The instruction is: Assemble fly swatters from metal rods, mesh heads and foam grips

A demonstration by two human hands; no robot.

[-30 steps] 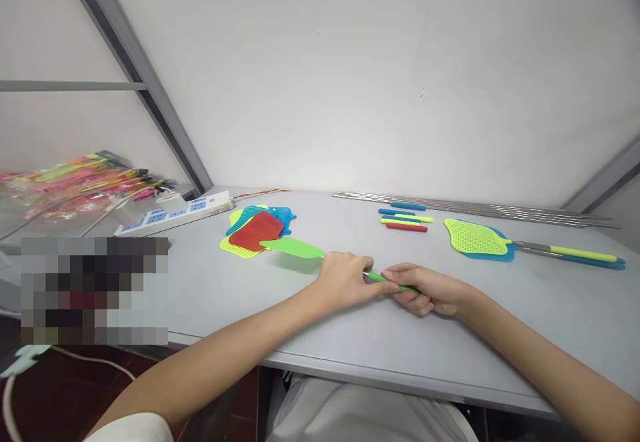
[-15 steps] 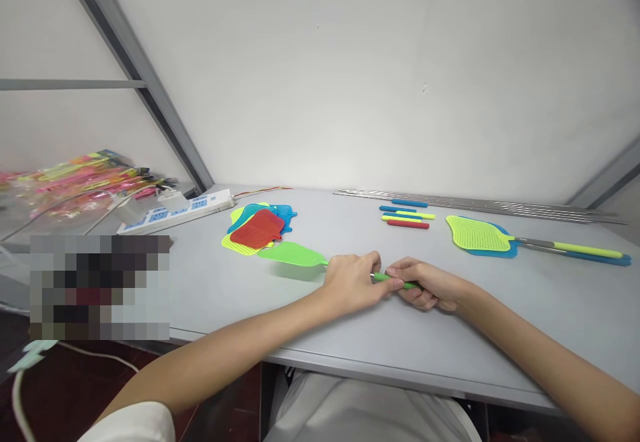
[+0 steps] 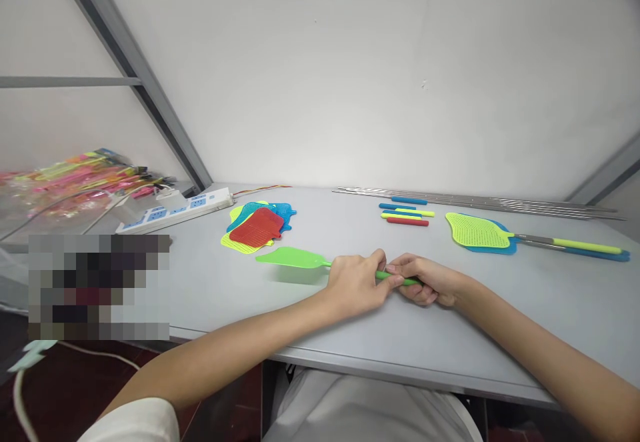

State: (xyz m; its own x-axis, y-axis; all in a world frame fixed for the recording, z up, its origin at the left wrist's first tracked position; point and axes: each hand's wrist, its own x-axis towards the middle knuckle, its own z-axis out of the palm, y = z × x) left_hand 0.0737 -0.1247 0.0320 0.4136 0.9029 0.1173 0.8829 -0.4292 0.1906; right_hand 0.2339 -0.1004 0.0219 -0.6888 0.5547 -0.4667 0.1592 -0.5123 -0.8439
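Observation:
A green fly swatter (image 3: 293, 258) is held just above the table, its flat head pointing left. My left hand (image 3: 356, 283) is closed around its shaft, which the fingers mostly hide. My right hand (image 3: 425, 280) grips the green handle (image 3: 400, 279) at the other end, thumb and fingers wrapped round it. Left of my hands lies a pile of loose swatter heads, with a red one (image 3: 256, 227) on top of yellow and blue ones. Beyond my right hand lie several loose handle grips, among them a red grip (image 3: 407, 222).
Two whole swatters, a yellow one (image 3: 477, 232) over a blue one, lie at the right. Long thin metal rods (image 3: 475, 203) run along the wall. A white power strip (image 3: 180, 210) and bagged colourful goods (image 3: 85, 179) are at the left. A blurred block covers the left edge.
The green swatter's head has tipped slightly and sits a little lower and further left. The metal between my hands no longer shows, with the green handle now meeting my left fingers.

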